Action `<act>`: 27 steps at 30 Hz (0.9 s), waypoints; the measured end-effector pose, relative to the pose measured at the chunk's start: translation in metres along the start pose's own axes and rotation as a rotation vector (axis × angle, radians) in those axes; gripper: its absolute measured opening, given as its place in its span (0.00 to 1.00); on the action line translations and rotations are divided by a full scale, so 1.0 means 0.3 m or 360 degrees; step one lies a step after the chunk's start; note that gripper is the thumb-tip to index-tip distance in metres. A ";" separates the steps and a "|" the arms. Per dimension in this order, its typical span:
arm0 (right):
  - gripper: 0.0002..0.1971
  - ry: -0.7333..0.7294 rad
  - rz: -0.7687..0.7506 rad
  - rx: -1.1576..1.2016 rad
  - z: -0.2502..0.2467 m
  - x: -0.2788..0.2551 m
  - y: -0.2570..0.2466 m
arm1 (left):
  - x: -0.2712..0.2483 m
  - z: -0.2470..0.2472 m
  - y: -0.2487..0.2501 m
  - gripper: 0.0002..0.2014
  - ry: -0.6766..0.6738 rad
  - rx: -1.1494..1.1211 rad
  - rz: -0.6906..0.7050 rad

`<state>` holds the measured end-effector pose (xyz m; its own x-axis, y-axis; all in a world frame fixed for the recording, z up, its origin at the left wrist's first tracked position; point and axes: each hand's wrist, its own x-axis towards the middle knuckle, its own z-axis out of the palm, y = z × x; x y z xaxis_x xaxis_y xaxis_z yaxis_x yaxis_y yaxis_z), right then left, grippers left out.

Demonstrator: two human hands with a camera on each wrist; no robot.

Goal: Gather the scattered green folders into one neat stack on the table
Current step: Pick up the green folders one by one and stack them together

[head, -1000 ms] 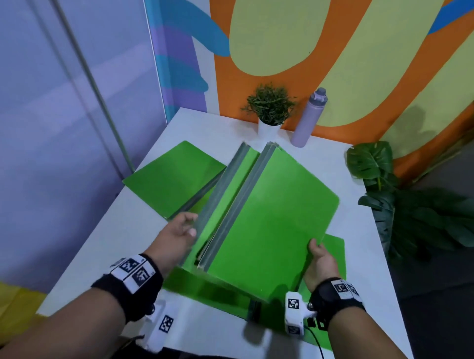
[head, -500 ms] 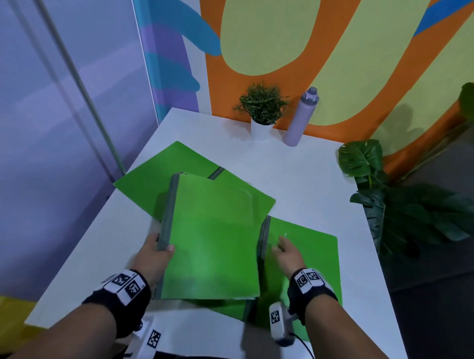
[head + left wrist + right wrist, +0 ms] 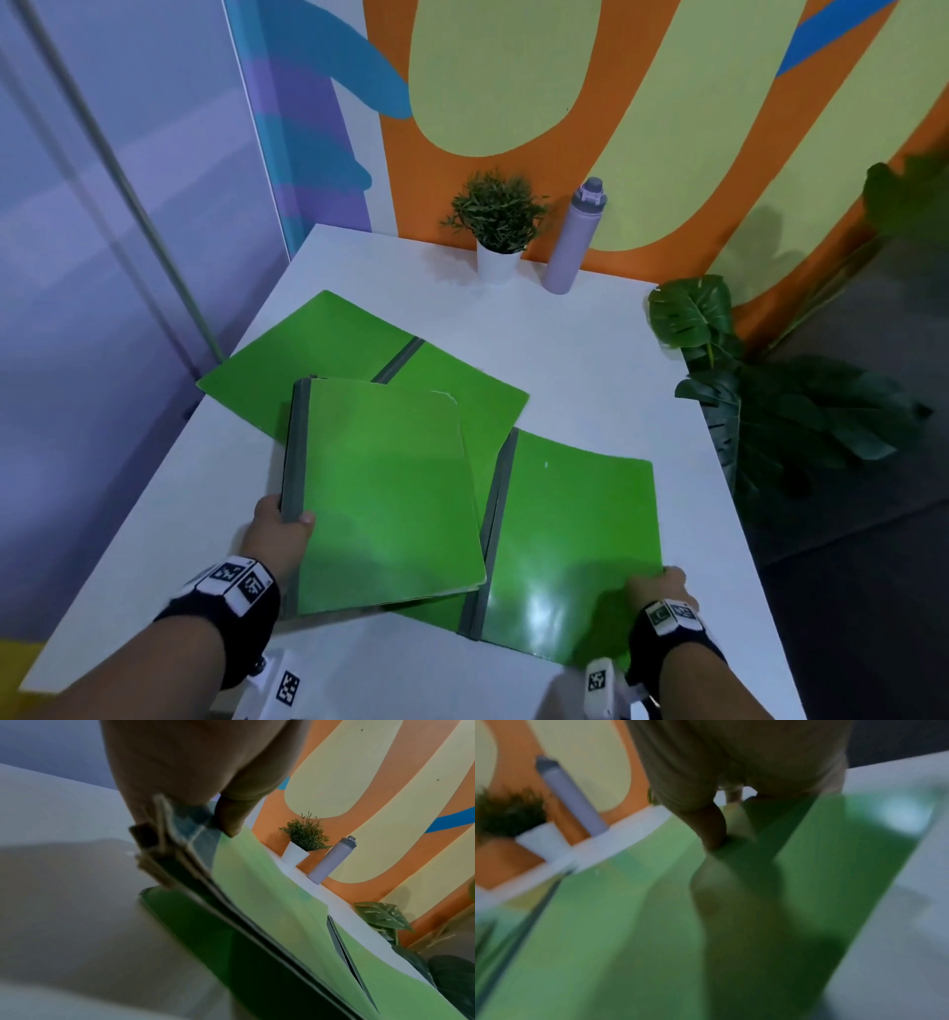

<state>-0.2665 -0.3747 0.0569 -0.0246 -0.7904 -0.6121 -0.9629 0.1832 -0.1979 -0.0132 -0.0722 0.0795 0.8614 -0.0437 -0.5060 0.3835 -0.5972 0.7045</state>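
Since half a second ago, the right hand has been drawn from the middle of the right folder to that folder's near right corner, while the held folders have hardly shifted.

Bare table is seen beyond the folders up to the far edge, and a narrower bare strip runs along the right edge. At the near edge little room is left: the right folder's near corner lies close to it.

The held folders are gripped at the grey spine by the left hand, thumb on top and fingers underneath; in the left wrist view several spines are seen clamped together. Their right edge overlaps the right folder's spine, and their far edge covers part of the back folder, which lies flat and skewed towards the left edge.

The right hand rests on the right folder's corner, thumb pressed down on the cover. Whether the other fingers curl under the edge cannot be told; that view is blurred.

A potted plant and a bottle stand side by side at the far edge, well apart from the folders. A leafy plant stands just beside the table's right edge.
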 end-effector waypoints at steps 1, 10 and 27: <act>0.25 0.0096 -0.0046 0.0119 -0.019 0.009 -0.017 | 0.003 0.000 0.002 0.20 0.0009 -0.0020 0.0018; 0.19 0.0867 -0.0824 0.0361 -0.371 -0.210 -0.294 | 0.013 -0.020 0.117 0.16 0.0223 -0.0174 0.0273; 0.20 0.2233 -0.2128 0.0299 -0.525 -0.775 -0.392 | -0.083 -0.005 0.258 0.17 0.0365 -0.0465 0.0488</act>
<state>-0.1899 -0.3045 0.3430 0.3277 -0.2636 0.9073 -0.5052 -0.8604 -0.0676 -0.0045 -0.1161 0.1475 0.9881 0.0148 -0.1531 0.1492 -0.3331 0.9310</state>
